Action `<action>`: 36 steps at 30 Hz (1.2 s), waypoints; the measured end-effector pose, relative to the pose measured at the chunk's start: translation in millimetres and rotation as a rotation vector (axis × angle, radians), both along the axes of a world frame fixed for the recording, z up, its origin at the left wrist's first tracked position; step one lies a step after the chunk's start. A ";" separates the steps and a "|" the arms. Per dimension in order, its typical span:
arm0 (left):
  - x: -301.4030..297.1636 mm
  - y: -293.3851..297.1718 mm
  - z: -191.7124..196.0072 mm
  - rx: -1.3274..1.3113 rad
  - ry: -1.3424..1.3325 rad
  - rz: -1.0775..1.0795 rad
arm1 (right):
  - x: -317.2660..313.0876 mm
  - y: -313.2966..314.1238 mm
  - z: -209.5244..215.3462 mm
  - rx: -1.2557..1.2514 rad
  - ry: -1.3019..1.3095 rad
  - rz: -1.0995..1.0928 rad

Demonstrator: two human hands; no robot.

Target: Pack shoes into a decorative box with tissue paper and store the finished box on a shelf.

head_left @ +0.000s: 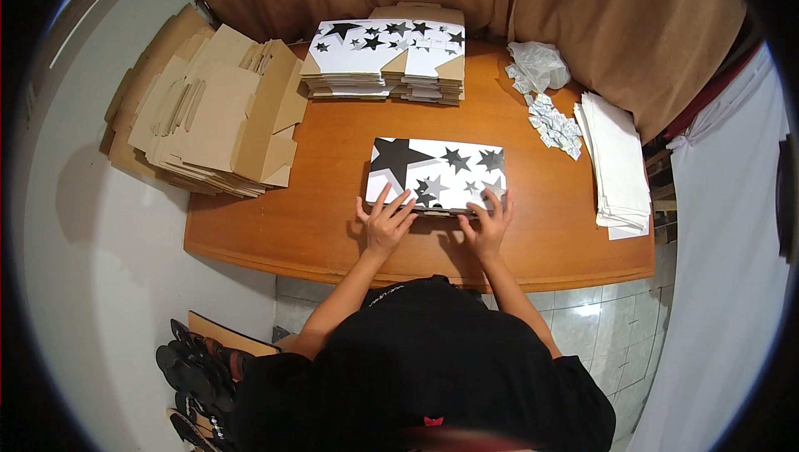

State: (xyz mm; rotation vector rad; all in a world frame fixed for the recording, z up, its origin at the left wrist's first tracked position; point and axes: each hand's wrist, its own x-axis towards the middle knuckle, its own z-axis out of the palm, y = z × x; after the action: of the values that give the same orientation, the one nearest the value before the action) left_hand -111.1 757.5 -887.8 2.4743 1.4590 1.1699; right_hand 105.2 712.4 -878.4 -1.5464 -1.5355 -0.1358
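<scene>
A closed white cardboard shoebox (433, 171) with black and grey stars on its lid sits at the middle of the wooden table. My left hand (386, 223) is at the lid's front left, its fingers curled over the top and its thumb by the front edge. At the front right corner, my right hand (490, 226) lays its fingers on the lid and right side, with the thumb at the front face. Both hands grip the box along its near edge. What is inside the box is hidden.
Flattened star-printed boxes (358, 57) are stacked at the back. Brown flat cardboard pieces (212, 119) pile up at the left. Toward the right lie a clear plastic bag (539, 67), small white packets (555, 126) and white paper sheets (614, 165). Dark footwear (196, 373) stands below left.
</scene>
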 end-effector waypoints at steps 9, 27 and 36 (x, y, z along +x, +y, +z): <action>6.0 6.2 -2.5 0.078 -0.041 -0.045 | -26.0 7.9 -10.2 0.113 -0.327 0.139; 10.5 4.5 -5.5 0.089 -0.069 -0.022 | -30.5 22.9 -5.3 0.165 -0.364 0.118; 15.0 0.7 -4.9 0.077 -0.095 0.014 | -29.5 24.8 -3.2 0.133 -0.356 0.131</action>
State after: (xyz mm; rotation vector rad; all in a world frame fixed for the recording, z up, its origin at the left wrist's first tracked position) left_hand -96.2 758.3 -892.6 2.4228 1.4348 1.3512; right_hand 75.8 737.2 -881.5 -1.3625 -1.8587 -0.4488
